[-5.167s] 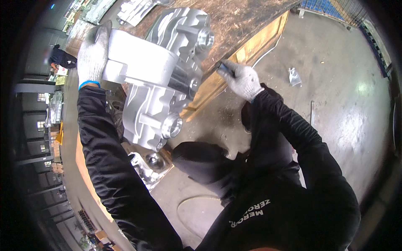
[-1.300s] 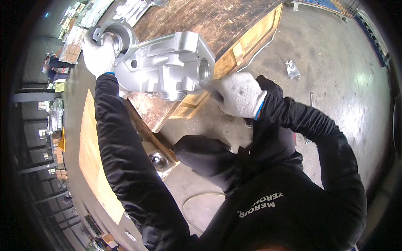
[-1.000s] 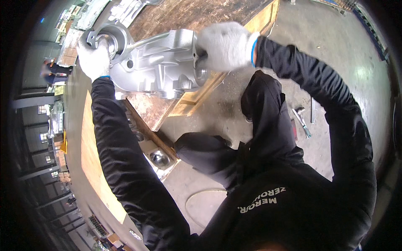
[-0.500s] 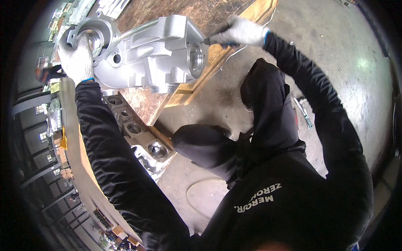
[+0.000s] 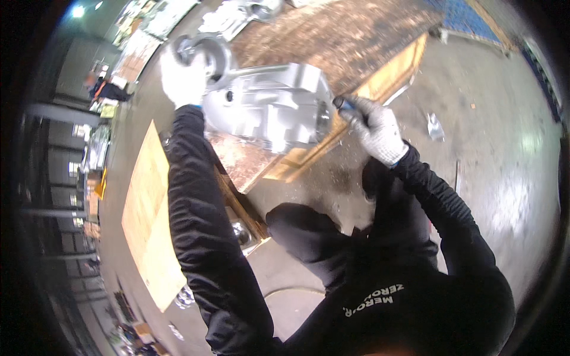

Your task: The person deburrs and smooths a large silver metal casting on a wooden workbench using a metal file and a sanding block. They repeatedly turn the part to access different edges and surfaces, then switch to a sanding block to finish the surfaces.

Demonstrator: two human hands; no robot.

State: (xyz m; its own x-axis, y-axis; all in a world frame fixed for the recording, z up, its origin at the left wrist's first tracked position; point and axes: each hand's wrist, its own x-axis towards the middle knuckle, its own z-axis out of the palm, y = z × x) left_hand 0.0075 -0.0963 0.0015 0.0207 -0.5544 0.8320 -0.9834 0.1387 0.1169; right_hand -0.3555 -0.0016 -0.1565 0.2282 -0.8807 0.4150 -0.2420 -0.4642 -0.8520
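Note:
A large silver-grey metal casting [image 5: 270,110], with a round ring-shaped opening at its left end, lies on the worn brown top of a wooden workbench [image 5: 332,38]. My left hand [image 5: 183,74], in a white glove, is closed round the rim of that ring; motion smears its fingers somewhat. In a white glove with a greyed finger side, my right hand [image 5: 380,130] grips a short hand tool [image 5: 342,103] with a dark round end and a bit of blue. The tool's dark end points at the casting's right end face; whether they touch I cannot tell.
More castings [image 5: 261,10] lie on the bench's far side. A pale wooden board [image 5: 151,219] stands left of my left arm. Below the bench's near corner shows part of another metal piece [image 5: 241,232]. A clear plastic scrap [image 5: 435,126] lies on the floor. Another person [image 5: 107,90] is far left.
The view has shifted, so the casting appears lower and farther right. My right hand has turned and come nearer to me with the tool. The left hand stays on the ring.

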